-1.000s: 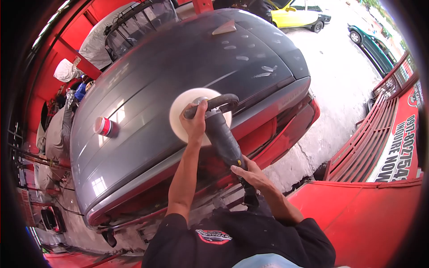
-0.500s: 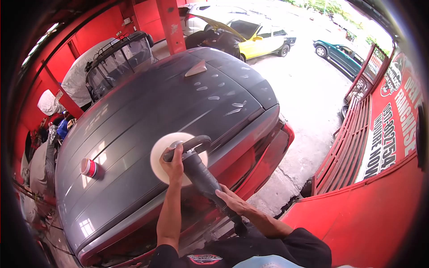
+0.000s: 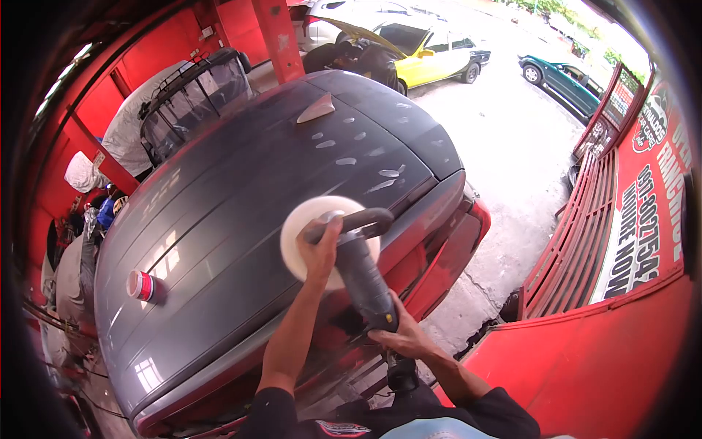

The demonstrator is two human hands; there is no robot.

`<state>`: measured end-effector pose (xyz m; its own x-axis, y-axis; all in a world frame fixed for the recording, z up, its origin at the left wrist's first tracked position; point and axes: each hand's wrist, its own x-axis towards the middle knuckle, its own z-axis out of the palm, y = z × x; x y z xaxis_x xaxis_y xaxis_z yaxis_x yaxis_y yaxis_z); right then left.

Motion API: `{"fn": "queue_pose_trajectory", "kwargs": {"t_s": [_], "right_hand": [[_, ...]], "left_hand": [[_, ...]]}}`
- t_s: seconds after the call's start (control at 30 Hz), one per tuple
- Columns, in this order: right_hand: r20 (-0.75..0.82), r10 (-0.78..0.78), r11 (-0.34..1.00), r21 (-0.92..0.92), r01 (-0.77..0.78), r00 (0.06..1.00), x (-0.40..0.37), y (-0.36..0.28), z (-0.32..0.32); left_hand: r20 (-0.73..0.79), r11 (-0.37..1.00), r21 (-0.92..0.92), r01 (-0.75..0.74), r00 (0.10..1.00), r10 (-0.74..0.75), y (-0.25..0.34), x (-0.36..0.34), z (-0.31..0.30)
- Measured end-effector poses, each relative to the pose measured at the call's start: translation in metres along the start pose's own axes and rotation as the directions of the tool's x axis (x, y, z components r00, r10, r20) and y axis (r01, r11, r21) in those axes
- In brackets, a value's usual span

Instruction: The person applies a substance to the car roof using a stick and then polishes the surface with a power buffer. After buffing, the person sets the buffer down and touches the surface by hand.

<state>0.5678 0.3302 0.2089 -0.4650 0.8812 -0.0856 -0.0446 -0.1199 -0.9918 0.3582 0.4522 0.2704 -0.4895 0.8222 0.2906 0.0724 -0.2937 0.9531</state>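
A black polisher (image 3: 365,282) with a round white pad (image 3: 300,245) lies over the edge of a car's dark grey roof (image 3: 227,219). My left hand (image 3: 320,245) is wrapped round its front loop handle, above the pad. Lower down, my right hand (image 3: 404,335) grips the rear of the polisher's body. Left of the pad, a red and white tub (image 3: 142,286) rests on the roof. Pale smears (image 3: 346,161) mark the roof's far part, near a fin-shaped antenna (image 3: 316,109). The pad hides the roof beneath it.
A yellow car (image 3: 431,64) with its hood raised and a teal pickup (image 3: 559,80) stand beyond the roof. Red metal railings (image 3: 567,241) and a signboard (image 3: 643,212) are on the right. A red pillar (image 3: 278,40) rises behind the roof; covered vehicles stand at left.
Both hands and the polisher have moved to the right, and the pad now sits farther right and slightly higher along the roof's edge. The grip of both hands is kept.
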Motion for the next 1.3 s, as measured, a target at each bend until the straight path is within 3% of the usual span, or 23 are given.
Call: {"fn": "queue_pose_trajectory", "kwargs": {"t_s": [0.1, 0.13, 0.2, 0.27, 0.33, 0.4, 0.43, 0.47, 0.5, 0.57, 0.63, 0.7, 0.77, 0.93, 1.17, 1.27, 1.3], "right_hand": [[-0.066, 0.070, 0.997, 0.037, -0.068, 0.995, 0.012, -0.018, -0.031], [-0.111, 0.139, 0.987, 0.098, -0.128, 0.984, 0.018, -0.026, -0.041], [-0.150, 0.170, 0.982, 0.110, -0.154, 0.974, 0.032, -0.032, -0.059], [-0.193, 0.139, 0.982, 0.155, -0.110, 0.971, 0.049, -0.033, -0.080], [-0.203, 0.118, 0.990, 0.098, -0.100, 0.972, 0.067, -0.030, -0.099], [-0.272, 0.064, 0.997, 0.064, -0.049, 0.960, 0.085, -0.029, -0.110], [-0.308, 0.045, 0.998, 0.054, -0.030, 0.950, 0.093, -0.034, -0.113], [-0.307, 0.038, 0.998, 0.052, -0.023, 0.951, 0.098, -0.037, -0.115], [-0.318, 0.053, 0.995, 0.102, -0.021, 0.947, 0.105, -0.038, -0.119], [-0.322, 0.056, 0.991, 0.136, -0.012, 0.945, 0.118, -0.046, -0.126], [-0.313, 0.151, 0.977, 0.190, -0.094, 0.938, 0.124, -0.052, -0.129], [-0.344, 0.143, 0.983, 0.158, -0.093, 0.928, 0.133, -0.042, -0.129], [-0.366, 0.096, 0.992, 0.114, -0.058, 0.925, 0.139, -0.028, -0.126], [-0.405, -0.024, 0.994, 0.089, 0.066, 0.914, 0.147, -0.018, -0.094], [-0.269, 0.028, 0.988, 0.153, 0.014, 0.963, 0.127, -0.032, -0.059], [-0.350, 0.145, 0.972, 0.227, -0.066, 0.925, 0.121, -0.038, -0.045], [-0.356, -0.021, 0.981, 0.171, 0.087, 0.934, 0.125, -0.017, -0.046]], "left_hand": [[0.209, 0.989, 0.001, 0.146, 0.968, -0.143, -0.008, 0.024, 0.051], [0.269, 0.999, 0.036, 0.037, 0.962, -0.045, -0.008, 0.034, 0.068], [0.448, 0.996, 0.078, 0.043, 0.891, -0.073, -0.018, 0.058, 0.093], [0.464, 0.970, -0.043, -0.241, 0.854, 0.233, -0.041, 0.082, 0.113], [0.249, 0.751, 0.310, -0.583, 0.812, 0.527, -0.069, 0.109, 0.097], [0.215, 0.681, 0.599, -0.421, 0.904, 0.369, -0.078, 0.120, 0.033], [0.185, 0.531, 0.776, -0.340, 0.928, 0.323, -0.089, 0.115, -0.008], [0.145, 0.263, 0.941, -0.213, 0.956, 0.255, -0.096, 0.105, -0.048], [0.059, 0.126, 0.989, -0.072, 0.993, 0.105, -0.103, 0.100, -0.087], [-0.038, -0.020, 0.999, 0.045, 0.967, 0.250, -0.120, 0.078, -0.125], [-0.079, 0.032, 0.997, 0.075, 0.978, 0.193, -0.120, 0.080, -0.128], [-0.110, 0.101, 0.990, 0.098, 0.986, 0.122, -0.112, 0.079, -0.118], [-0.099, 0.038, 0.995, 0.096, 0.992, 0.076, -0.110, 0.080, -0.120], [-0.090, 0.029, 0.996, 0.089, 0.994, 0.064, -0.109, 0.081, -0.121], [-0.077, 0.003, 0.997, 0.078, 0.992, 0.096, -0.112, 0.081, -0.120], [-0.072, 0.030, 0.997, 0.070, 0.993, 0.091, -0.116, 0.082, -0.121], [-0.075, 0.033, 0.997, 0.072, 0.993, 0.087, -0.120, 0.084, -0.122]]}}
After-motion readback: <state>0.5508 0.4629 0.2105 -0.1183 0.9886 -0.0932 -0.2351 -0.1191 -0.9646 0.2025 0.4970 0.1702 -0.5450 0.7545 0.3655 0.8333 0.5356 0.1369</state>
